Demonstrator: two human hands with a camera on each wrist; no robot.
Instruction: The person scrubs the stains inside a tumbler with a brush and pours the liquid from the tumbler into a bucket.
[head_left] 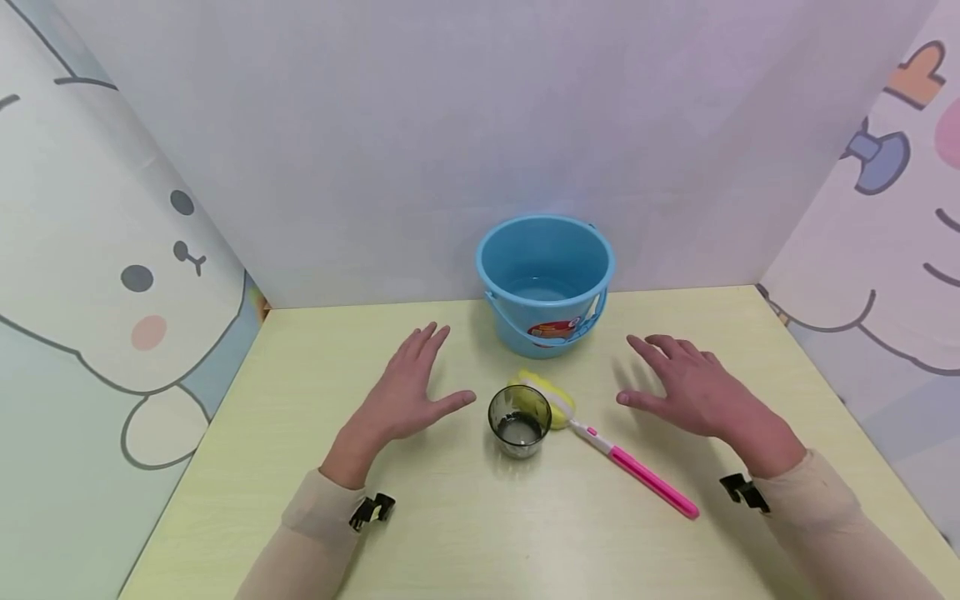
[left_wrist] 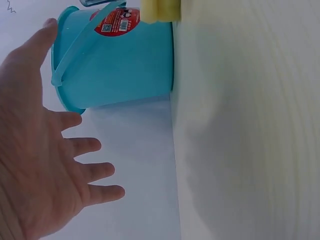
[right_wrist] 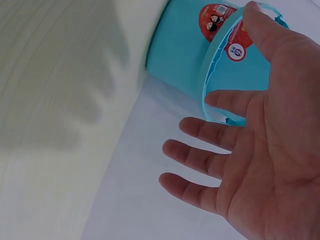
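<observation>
Smoky-grey and see-through, one round cup [head_left: 519, 429] is standing between left hand [head_left: 401, 396] and right hand [head_left: 693, 387], both spreading fingers wide; one spongy-headed brush [head_left: 611, 451] is lying beside it, one tapered blue bucket [head_left: 545, 258] standing behind.

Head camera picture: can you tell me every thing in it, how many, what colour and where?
bucket: 1, blue, back of the table
label: 1, mostly red, bucket's front
cup: 1, see-through grey, in front of the bucket
brush: 1, yellow head, pink and white handle, partly behind the cup
table: 1, pale yellow, underneath
back wall: 1, whitish, behind
side walls: 2, pale with cartoons, left and right
wrist pieces: 2, black, at the cuffs
sleeves: 2, beige, on the arms
left hand: 1, bare, left of the cup
right hand: 1, bare, right of the brush head
</observation>
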